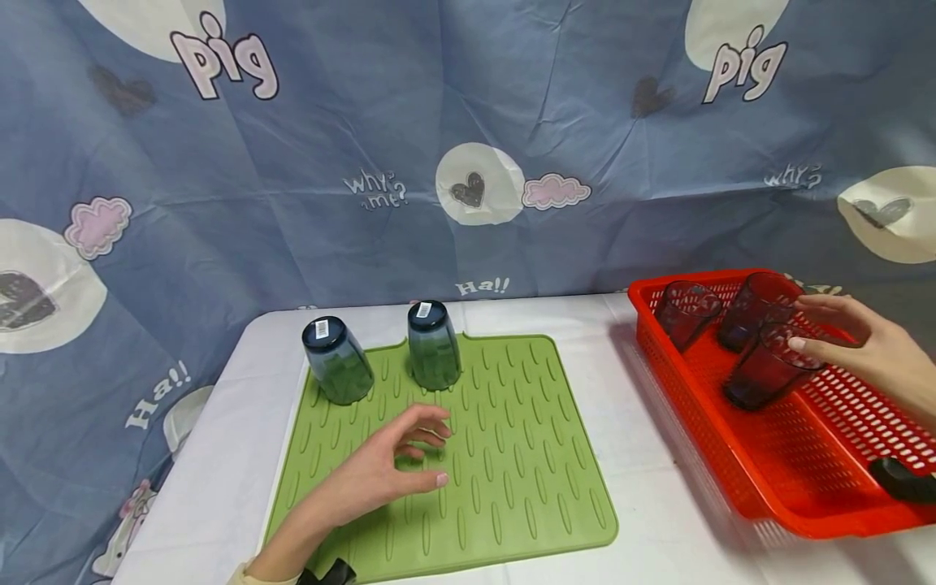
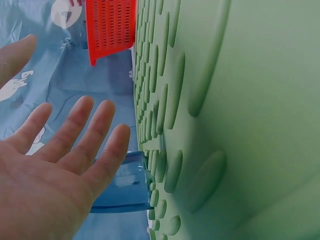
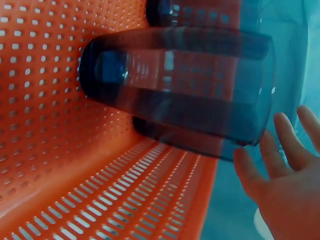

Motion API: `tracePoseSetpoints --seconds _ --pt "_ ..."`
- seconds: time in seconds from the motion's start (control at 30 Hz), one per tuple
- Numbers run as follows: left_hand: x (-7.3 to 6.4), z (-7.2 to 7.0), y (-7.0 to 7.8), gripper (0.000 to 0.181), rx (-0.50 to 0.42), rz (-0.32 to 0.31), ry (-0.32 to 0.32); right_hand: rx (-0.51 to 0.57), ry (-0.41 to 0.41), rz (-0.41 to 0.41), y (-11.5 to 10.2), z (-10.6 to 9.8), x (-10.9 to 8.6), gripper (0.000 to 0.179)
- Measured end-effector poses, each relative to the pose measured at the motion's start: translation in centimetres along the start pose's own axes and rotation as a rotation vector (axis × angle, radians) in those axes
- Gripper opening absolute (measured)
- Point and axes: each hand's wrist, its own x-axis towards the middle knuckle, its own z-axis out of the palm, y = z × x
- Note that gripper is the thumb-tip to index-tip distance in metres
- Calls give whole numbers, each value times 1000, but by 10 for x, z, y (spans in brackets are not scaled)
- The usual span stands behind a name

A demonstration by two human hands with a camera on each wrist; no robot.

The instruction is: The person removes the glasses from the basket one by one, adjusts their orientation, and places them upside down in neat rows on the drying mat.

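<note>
My left hand [image 1: 387,463] hovers over the green ribbed mat [image 1: 512,455], fingers spread and loosely bent around nothing. Just beyond it, two blue drinking glasses stand upside down on the mat: a left one [image 1: 338,361] and a right one [image 1: 434,348], each with a white sticker on its base. Over at the red basket [image 1: 702,439], my right hand [image 1: 866,345] has its thumb and fingers apart at the rim of the nearest glass [image 1: 768,370]. In the right wrist view, the fingertips are right beside that glass's rim [image 3: 267,90]. It stands mouth up, leaning slightly.
Two more glasses stand mouth up in the basket, a back left one [image 1: 683,313] and a back right one [image 1: 756,305]. The basket's perforated walls rise around them. A white cloth [image 1: 643,487] covers the table, and a blue printed curtain [image 1: 409,97] hangs behind.
</note>
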Motion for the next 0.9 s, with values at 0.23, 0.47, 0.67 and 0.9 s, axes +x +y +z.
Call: tracePoseSetpoints --seconds 0.23,0.47,0.67,0.9 --pt "0 0 0 56 6 -13 -12 -3 -114 46 12 -2 9 77" --pt "0 -1 -1 52 6 -8 -15 -19 -195 9 23 0 14 75" --pt "0 -2 -2 50 28 9 -11 16 -227 7 31 3 15 69" --pt "-1 -3 -4 50 21 3 -7 49 -214 -19 34 5 14 61"
